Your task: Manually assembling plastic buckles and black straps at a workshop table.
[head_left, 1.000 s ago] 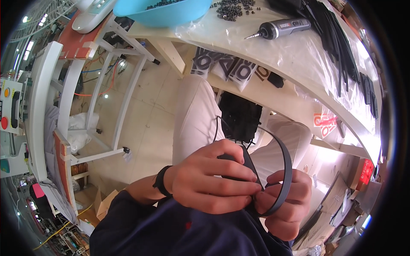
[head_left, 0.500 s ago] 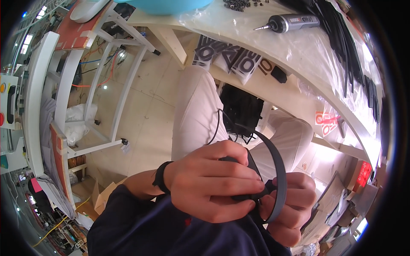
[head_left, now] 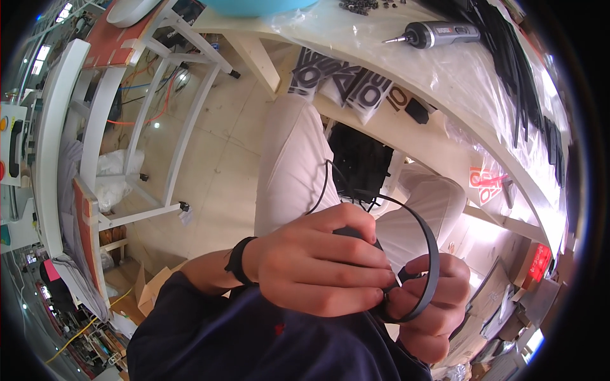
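In front of my lap, my left hand (head_left: 321, 267) is closed round a dark piece (head_left: 348, 233) that its fingers mostly cover. A flat, black curved band (head_left: 434, 254) arcs up and over between my hands. My right hand (head_left: 438, 295) is closed too, its thumb and fingers pinching the band's lower end close to my left fingertips. How the band meets the dark piece is hidden by the fingers. A thin black cable (head_left: 326, 184) loops over my knee beside the band.
On the plastic-covered table (head_left: 356, 32) lie a grey electric screwdriver (head_left: 438, 34), small dark parts (head_left: 365, 6) and a bundle of long black strips (head_left: 518, 95). A blue basin (head_left: 254, 5) stands at its far edge. White frame legs (head_left: 190, 127) are at left, cardboard (head_left: 489, 305) at right.
The band's arc has moved slightly right and opened wider. My left fingers have shifted up a little, and both hands keep their hold.
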`<state>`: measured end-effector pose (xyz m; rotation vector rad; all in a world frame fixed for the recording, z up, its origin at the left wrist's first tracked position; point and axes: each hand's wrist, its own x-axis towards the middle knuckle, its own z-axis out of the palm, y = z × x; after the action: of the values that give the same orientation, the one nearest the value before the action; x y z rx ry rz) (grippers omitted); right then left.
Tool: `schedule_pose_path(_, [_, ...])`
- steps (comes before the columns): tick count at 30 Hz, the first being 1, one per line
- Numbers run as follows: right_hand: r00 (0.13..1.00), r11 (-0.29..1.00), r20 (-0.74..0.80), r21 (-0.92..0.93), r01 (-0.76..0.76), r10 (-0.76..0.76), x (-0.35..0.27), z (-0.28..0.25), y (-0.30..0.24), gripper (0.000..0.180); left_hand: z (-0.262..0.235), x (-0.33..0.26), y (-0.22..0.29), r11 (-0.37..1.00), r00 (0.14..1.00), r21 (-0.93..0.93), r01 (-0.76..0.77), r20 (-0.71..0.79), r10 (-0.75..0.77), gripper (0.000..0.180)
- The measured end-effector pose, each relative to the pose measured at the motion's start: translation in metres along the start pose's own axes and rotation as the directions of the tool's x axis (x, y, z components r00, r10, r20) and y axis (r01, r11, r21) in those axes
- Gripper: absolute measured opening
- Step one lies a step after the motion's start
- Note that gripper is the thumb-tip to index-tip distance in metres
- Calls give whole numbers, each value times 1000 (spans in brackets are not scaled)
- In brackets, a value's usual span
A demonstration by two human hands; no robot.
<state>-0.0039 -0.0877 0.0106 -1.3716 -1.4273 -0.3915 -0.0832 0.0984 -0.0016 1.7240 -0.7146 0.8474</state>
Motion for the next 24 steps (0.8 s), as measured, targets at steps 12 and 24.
schedule_pose_path(12, [992,993,-72,49,109,-106,-5,4,16,31,2,2,6,996,1000,93,-19,-10,20,3])
schedule_pose_path(24, [989,990,131,132,53,-70,7,-7,22,26,-2,-2,-3,998,997,-8,70,39,-70,2])
